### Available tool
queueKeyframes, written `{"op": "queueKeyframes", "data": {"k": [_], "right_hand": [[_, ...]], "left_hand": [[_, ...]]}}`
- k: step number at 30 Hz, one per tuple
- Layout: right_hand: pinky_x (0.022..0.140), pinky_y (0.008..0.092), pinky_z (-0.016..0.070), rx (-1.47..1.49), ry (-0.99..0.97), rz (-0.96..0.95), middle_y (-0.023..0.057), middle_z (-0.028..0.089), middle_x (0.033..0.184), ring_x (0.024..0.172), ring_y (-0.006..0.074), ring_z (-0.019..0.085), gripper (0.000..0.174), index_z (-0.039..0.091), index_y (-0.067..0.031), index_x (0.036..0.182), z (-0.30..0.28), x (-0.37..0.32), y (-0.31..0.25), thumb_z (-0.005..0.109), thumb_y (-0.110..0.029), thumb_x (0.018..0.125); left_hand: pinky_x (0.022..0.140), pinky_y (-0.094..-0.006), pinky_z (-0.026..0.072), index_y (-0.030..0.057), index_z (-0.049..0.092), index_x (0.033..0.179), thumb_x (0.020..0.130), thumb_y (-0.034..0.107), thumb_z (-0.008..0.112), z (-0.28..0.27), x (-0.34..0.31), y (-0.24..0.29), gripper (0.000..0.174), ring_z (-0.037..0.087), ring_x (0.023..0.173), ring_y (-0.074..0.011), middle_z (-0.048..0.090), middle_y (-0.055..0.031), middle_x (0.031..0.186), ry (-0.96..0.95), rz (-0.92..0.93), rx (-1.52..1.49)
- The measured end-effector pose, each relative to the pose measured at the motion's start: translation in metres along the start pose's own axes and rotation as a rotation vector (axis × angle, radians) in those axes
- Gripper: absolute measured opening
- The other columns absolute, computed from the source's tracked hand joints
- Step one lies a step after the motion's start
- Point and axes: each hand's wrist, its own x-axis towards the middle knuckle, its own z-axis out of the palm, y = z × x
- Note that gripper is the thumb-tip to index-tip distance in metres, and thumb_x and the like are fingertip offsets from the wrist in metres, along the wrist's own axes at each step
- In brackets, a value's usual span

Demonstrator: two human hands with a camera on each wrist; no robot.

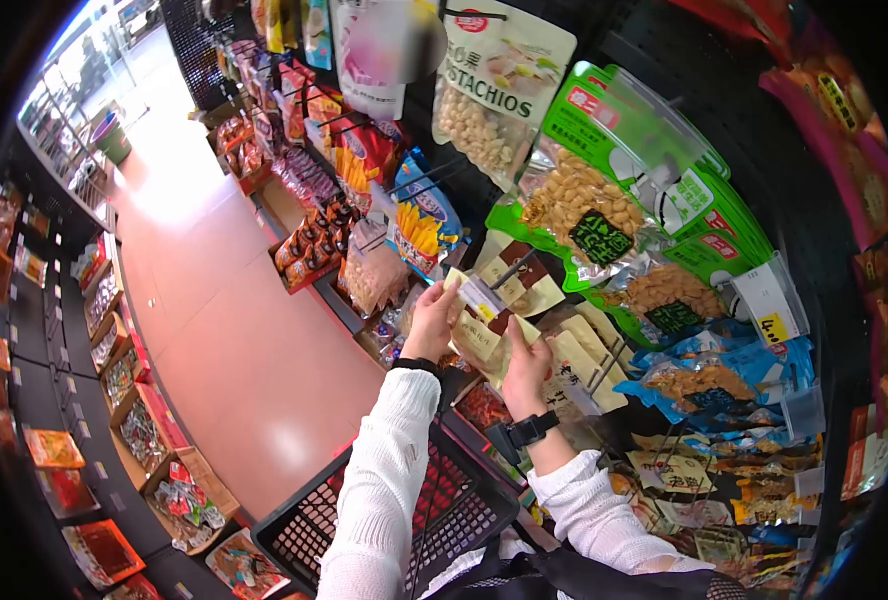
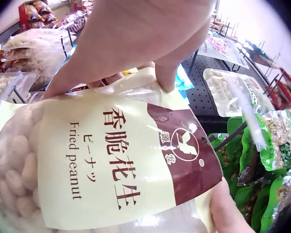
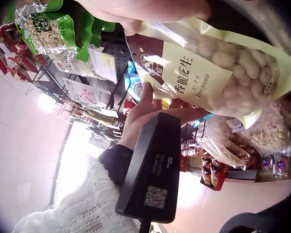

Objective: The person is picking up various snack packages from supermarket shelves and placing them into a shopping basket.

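A cream bag of fried peanuts (image 1: 481, 335) with a dark red band is held up before the hanging snacks, pinched at both sides. The left hand (image 1: 432, 318) grips one edge; its fingers reach behind the bag (image 2: 87, 160) in the left wrist view. On the opposite edge, the right hand (image 1: 526, 372) holds with its thumb on the front. In the right wrist view, peanuts show through the bag's (image 3: 199, 73) clear part, with the right hand (image 3: 155, 9) at the top and the left hand (image 3: 150, 114) below.
A black shopping basket (image 1: 304, 510) stands below the forearms. Green nut bags (image 1: 604, 200), a pistachio bag (image 1: 494, 85) and blue bags (image 1: 714, 375) hang on the rack around the hands. Boxes of snacks (image 1: 144, 435) line the shelf across the reddish floor (image 1: 234, 300).
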Motion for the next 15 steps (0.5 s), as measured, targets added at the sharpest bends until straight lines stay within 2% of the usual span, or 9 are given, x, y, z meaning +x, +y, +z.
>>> {"op": "queueKeyframes", "data": {"k": [2,3,4,6,7,10,12,13,15], "right_hand": [[0.074,0.0228,0.0414,0.004,0.002,-0.005,0.0003,0.063,0.092,0.082,0.0056,0.054,0.020,0.062,-0.0005,0.093,0.002,0.004,-0.005,0.064,-0.019,0.084],[0.073,0.0226,0.0417,0.013,0.008,-0.028,0.0003,0.063,0.091,0.081,0.0056,0.054,0.020,0.063,-0.0004,0.093,0.005,0.007,-0.006,0.065,-0.018,0.084],[0.073,0.0224,0.0419,0.021,0.015,-0.052,0.0004,0.064,0.090,0.080,0.0056,0.054,0.020,0.063,-0.0003,0.093,0.007,0.010,-0.008,0.065,-0.018,0.084],[0.071,0.0214,0.0422,0.019,0.051,-0.072,0.0003,0.064,0.089,0.077,0.0051,0.055,0.019,0.064,0.0000,0.092,0.010,0.016,-0.007,0.065,-0.017,0.083],[0.070,0.0210,0.0422,0.040,0.052,-0.053,0.0003,0.064,0.088,0.077,0.0046,0.054,0.019,0.064,0.0001,0.092,0.010,0.019,-0.007,0.066,-0.017,0.083],[0.068,0.0194,0.0410,0.034,0.075,-0.036,-0.0005,0.063,0.086,0.075,0.0028,0.053,0.020,0.064,0.0002,0.091,0.011,0.027,-0.005,0.067,-0.017,0.082],[0.065,0.0192,0.0400,0.045,0.109,0.007,-0.0019,0.062,0.081,0.070,0.0023,0.051,0.019,0.064,-0.0004,0.088,0.012,0.034,-0.003,0.068,-0.018,0.082],[0.060,0.0193,0.0382,0.052,0.127,-0.020,-0.0039,0.061,0.075,0.064,0.0021,0.049,0.017,0.063,-0.0013,0.083,0.014,0.036,-0.003,0.068,-0.018,0.082],[0.059,0.0198,0.0379,0.078,0.152,-0.043,-0.0042,0.060,0.073,0.063,0.0023,0.048,0.018,0.062,-0.0015,0.080,0.018,0.037,-0.007,0.068,-0.018,0.081]], "left_hand": [[0.070,-0.0268,0.0476,0.0096,0.059,0.096,0.088,0.019,0.058,0.001,0.007,0.004,0.012,0.058,0.079,-0.0078,0.063,0.0028,0.087,-0.054,-0.007,-0.024],[0.065,-0.0262,0.0467,0.0111,0.059,0.094,0.088,0.018,0.057,0.007,0.009,0.008,0.009,0.057,0.074,-0.0061,0.062,0.0038,0.085,-0.064,-0.024,-0.039],[0.054,-0.0221,0.0430,0.0109,0.059,0.094,0.089,0.018,0.056,0.002,0.013,0.014,0.009,0.054,0.064,-0.0046,0.061,0.0039,0.080,-0.211,-0.023,-0.057],[0.046,-0.0192,0.0376,0.0108,0.059,0.094,0.089,0.018,0.056,0.022,0.012,0.022,0.009,0.050,0.056,-0.0033,0.060,0.0038,0.077,-0.012,-0.027,0.023],[0.042,-0.0176,0.0346,0.0105,0.059,0.093,0.089,0.019,0.057,0.026,0.015,0.021,0.010,0.049,0.052,-0.0035,0.060,0.0034,0.076,-0.013,0.002,0.013],[0.052,-0.0201,0.0415,0.0105,0.060,0.095,0.088,0.019,0.058,0.039,0.016,0.031,0.011,0.056,0.063,-0.0062,0.062,0.0027,0.082,0.062,-0.035,0.004],[0.056,-0.0221,0.0437,0.0106,0.060,0.095,0.088,0.019,0.058,0.025,0.029,0.022,0.012,0.057,0.067,-0.0078,0.063,0.0023,0.084,0.012,-0.039,0.015],[0.061,-0.0240,0.0459,0.0107,0.060,0.096,0.088,0.020,0.058,0.024,0.032,0.022,0.012,0.058,0.070,-0.0093,0.063,0.0019,0.085,-0.026,-0.036,0.015],[0.062,-0.0255,0.0469,0.0108,0.060,0.096,0.088,0.020,0.058,0.023,0.036,0.017,0.013,0.059,0.072,-0.0104,0.063,0.0015,0.086,-0.010,-0.053,0.019]]}}
